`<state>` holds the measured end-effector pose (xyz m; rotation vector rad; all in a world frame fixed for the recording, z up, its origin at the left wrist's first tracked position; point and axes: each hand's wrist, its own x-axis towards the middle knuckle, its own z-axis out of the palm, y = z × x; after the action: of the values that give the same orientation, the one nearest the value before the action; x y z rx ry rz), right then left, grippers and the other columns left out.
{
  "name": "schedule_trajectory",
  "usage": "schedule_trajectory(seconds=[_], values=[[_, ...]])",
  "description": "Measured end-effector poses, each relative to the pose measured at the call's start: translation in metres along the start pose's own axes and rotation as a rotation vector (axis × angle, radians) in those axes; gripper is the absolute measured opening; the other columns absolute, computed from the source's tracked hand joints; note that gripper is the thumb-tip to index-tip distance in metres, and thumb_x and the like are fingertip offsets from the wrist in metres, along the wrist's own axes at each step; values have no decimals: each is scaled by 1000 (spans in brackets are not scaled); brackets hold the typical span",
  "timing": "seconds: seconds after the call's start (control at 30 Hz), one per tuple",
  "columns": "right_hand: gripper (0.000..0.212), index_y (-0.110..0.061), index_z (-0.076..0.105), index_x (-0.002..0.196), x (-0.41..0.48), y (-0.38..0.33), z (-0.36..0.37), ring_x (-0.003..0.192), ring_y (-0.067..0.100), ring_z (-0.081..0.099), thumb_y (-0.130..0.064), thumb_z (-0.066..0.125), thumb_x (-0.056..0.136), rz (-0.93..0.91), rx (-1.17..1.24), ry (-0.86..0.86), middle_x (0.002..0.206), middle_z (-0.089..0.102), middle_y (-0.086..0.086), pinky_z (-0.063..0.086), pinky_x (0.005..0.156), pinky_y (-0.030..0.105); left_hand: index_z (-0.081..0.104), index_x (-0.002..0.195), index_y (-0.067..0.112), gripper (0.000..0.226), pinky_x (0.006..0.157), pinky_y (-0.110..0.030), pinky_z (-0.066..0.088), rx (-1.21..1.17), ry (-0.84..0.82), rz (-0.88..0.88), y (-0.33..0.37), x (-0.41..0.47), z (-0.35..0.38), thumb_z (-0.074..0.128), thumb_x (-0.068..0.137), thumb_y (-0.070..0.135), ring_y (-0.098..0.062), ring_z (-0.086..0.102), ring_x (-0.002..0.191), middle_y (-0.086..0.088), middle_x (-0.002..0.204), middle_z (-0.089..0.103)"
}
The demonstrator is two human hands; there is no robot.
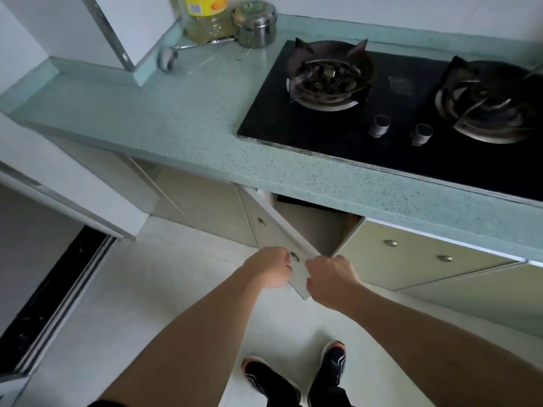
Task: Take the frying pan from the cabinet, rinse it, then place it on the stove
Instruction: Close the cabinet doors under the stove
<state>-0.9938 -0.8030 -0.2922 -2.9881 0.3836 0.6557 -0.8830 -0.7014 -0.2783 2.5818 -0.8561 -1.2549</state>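
A cream cabinet door (295, 245) under the counter stands swung open toward me. My left hand (270, 270) is closed against its outer face beside the round metal knob (294, 256). My right hand (330, 279) grips the door's free edge from the other side. The cabinet opening (316, 227) behind the door shows only a bare pale wall; no frying pan is visible. The black glass gas stove (346, 142) sits in the counter above, with a left burner (329, 79) and a right burner (487, 102), both bare.
The speckled green countertop (182, 118) runs left of the stove. At its back stand a yellow-labelled oil bottle (207, 19), a steel canister (255, 23) and a ladle (176, 54). Shut cabinet doors (417, 257) lie to the right. My shoes (296, 374) stand on pale floor tiles.
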Motion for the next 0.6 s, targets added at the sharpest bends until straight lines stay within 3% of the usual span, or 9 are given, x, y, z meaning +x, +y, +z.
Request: schedule_trajectory(seconds=[0.1, 0.27, 0.47, 0.6], values=[[24, -16, 59, 108, -9, 3, 4, 95, 26, 64, -28, 43, 95, 40, 103, -83, 104, 64, 6, 41, 69, 30, 58, 121, 25, 39, 92, -34, 49, 21, 4, 42, 20, 8, 7, 43, 86, 13, -23, 57, 112, 0, 126, 59], [26, -14, 59, 94, -3, 2, 7, 90, 26, 62, -37, 47, 92, 289, 393, -125, 96, 63, 7, 41, 66, 29, 62, 114, 21, 32, 86, -33, 48, 109, 82, 58, 40, 15, 10, 45, 89, 11, -27, 59, 107, -5, 119, 63], [34, -20, 60, 118, -1, 26, 7, 102, 26, 63, -37, 47, 92, 390, 483, -62, 115, 65, 3, 47, 72, 29, 57, 126, 22, 42, 94, -33, 46, 135, 46, 92, 51, 30, 7, 46, 87, 11, -24, 55, 117, -1, 130, 58], [36, -23, 53, 126, -4, 41, 11, 102, 28, 63, -34, 45, 93, 364, 459, 7, 115, 66, 2, 53, 80, 32, 56, 127, 18, 40, 93, -34, 45, 186, 26, 106, 63, 36, 9, 45, 89, 11, -24, 55, 115, -3, 128, 58]])
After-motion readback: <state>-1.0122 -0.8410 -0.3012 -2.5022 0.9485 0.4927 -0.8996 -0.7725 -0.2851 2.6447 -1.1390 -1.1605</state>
